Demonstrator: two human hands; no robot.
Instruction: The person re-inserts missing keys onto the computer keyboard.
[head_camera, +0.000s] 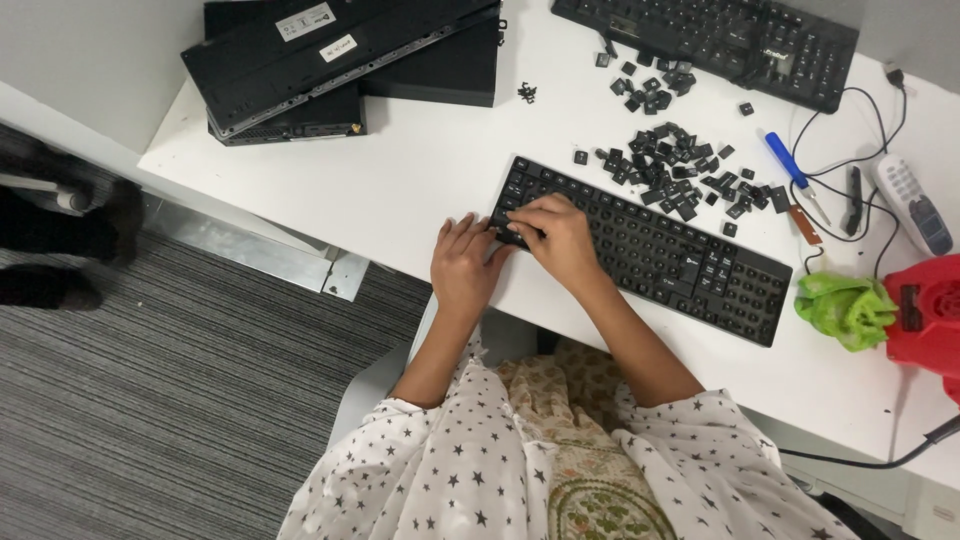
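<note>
Right at the near-left end of the black keyboard (645, 250), both hands are at work. That keyboard lies slantwise on the white table (420, 170), its left end farther from the person than its right. The left hand (465, 262) lies palm-down just off the keyboard's left end, forearm coming straight up from the starred sleeve; its fingers are stretched out and slightly spread, the tips touching the keyboard's edge, gripping nothing that shows. The right hand (555, 238) rests on the keyboard's left keys, wrist bent inward, fingers curled and pinched together over the keys; whether they hold a keycap cannot be told. Beyond the keyboard lies a heap of loose black keycaps (670, 165), with a blue-handled screwdriver (790, 170) just right of the heap and a second keyboard (715, 40) farther back.
</note>
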